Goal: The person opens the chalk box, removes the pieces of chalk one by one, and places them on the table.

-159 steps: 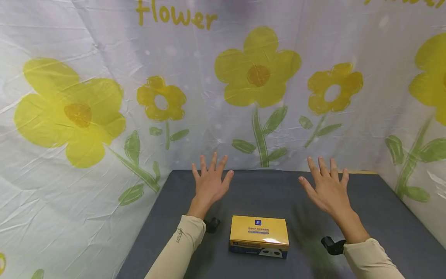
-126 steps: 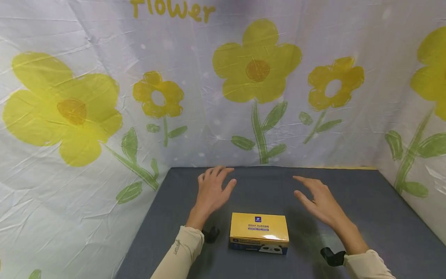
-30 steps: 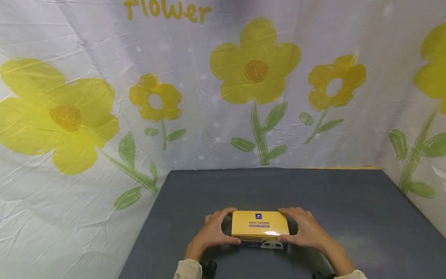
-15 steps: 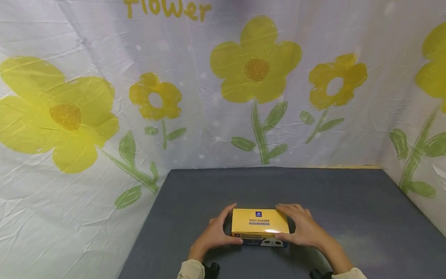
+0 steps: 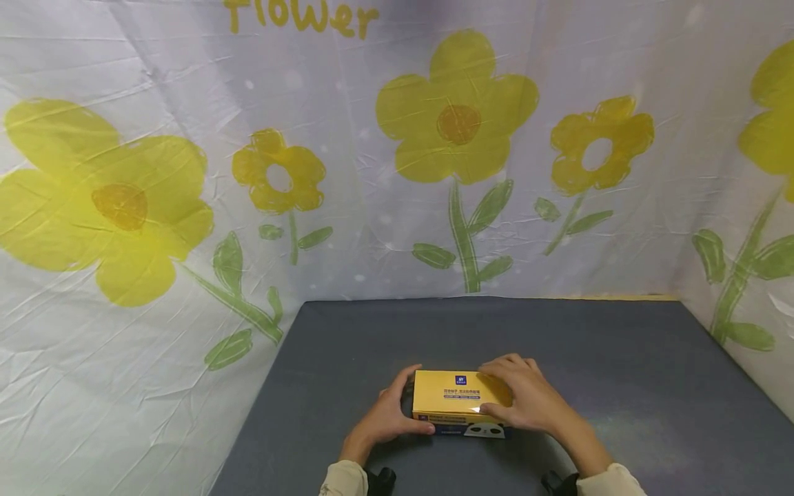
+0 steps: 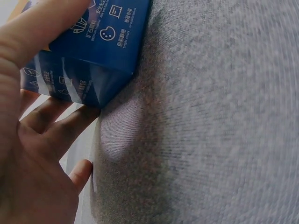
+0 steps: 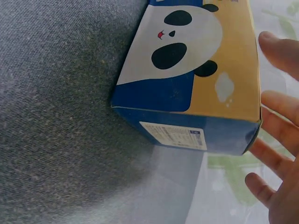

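A yellow and blue box (image 5: 459, 396) with a panda on its front lies on the dark table. The left hand (image 5: 387, 417) grips its left end, thumb on the front face, fingers round the end; in the left wrist view that hand (image 6: 37, 140) has its thumb across the blue side of the box (image 6: 103, 37). Over the right part of the lid is the right hand (image 5: 530, 399), thumb and fingers spread across the yellow top. From the right wrist, the right hand (image 7: 285, 186) shows beside the top edge of the box (image 7: 224, 93), with the labelled end uncovered.
The dark cloth-covered table (image 5: 347, 337) extends behind and to both sides of the box. A white curtain (image 5: 360, 241) printed with yellow flowers hangs behind the table and along its sides.
Both hands have come down from above the table to the box. Over the last half second the right hand has moved from the box's right end up onto its lid; the left has kept its grip.
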The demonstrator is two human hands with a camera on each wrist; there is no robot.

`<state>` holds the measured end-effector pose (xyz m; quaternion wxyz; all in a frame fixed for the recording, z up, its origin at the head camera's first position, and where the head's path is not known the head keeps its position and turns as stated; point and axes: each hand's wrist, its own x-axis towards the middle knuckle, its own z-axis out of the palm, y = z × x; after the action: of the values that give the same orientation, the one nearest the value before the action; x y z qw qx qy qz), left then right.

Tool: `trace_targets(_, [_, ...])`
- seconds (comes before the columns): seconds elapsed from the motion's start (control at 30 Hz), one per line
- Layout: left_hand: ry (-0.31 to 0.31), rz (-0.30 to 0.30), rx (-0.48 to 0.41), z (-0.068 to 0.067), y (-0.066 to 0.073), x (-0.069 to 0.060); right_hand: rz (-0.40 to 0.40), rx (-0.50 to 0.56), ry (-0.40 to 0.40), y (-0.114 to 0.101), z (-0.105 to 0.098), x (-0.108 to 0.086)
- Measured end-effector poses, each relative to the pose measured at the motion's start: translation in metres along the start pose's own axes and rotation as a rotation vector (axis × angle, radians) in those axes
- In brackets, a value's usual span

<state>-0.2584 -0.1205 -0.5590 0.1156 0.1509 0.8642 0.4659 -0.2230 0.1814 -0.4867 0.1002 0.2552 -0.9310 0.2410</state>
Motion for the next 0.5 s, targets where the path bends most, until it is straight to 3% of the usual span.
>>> trace_targets(0.5, [-0.025,0.023,-0.045,0.0,0.001,0.001,-0.132,-0.114,-0.105,-0.012,0.001,0.017])
